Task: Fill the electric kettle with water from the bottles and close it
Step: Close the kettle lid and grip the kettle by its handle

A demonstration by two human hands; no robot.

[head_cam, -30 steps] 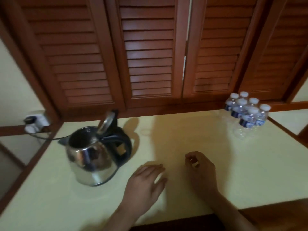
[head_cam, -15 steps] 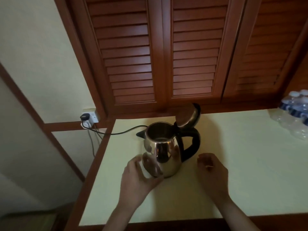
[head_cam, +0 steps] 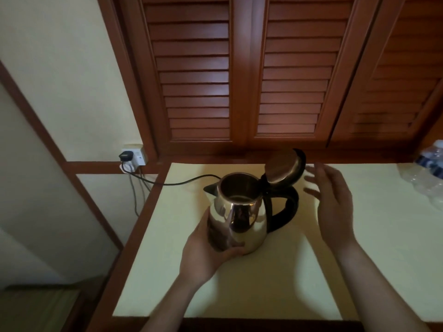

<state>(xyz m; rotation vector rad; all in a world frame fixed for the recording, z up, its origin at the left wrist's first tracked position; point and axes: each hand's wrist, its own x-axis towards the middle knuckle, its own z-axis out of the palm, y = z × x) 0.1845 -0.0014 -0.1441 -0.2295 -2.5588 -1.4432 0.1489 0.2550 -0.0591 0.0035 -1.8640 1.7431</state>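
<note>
A shiny steel electric kettle point(head_cam: 239, 212) with a black handle stands on the pale yellow counter point(head_cam: 263, 279). Its lid point(head_cam: 284, 167) is tipped up and back, leaving the mouth uncovered. My left hand point(head_cam: 206, 250) cups the lower left side of the kettle body, fingers curled round its base. My right hand point(head_cam: 332, 200) hovers with straight, spread fingers just right of the lid and handle, not touching them. A pack of water bottles point(head_cam: 429, 168) with blue labels shows partly at the right edge.
A black cord point(head_cam: 177, 182) runs from the kettle to a wall socket point(head_cam: 133, 155) at the back left. Brown louvred doors point(head_cam: 239, 73) rise behind the counter. A wooden rim point(head_cam: 141, 226) marks the counter's left edge, with a drop beyond it.
The view swung left, pushing the bottles to the right edge. My left hand closed round the kettle's lower side. My right hand opened and rose from the counter to beside the lid.
</note>
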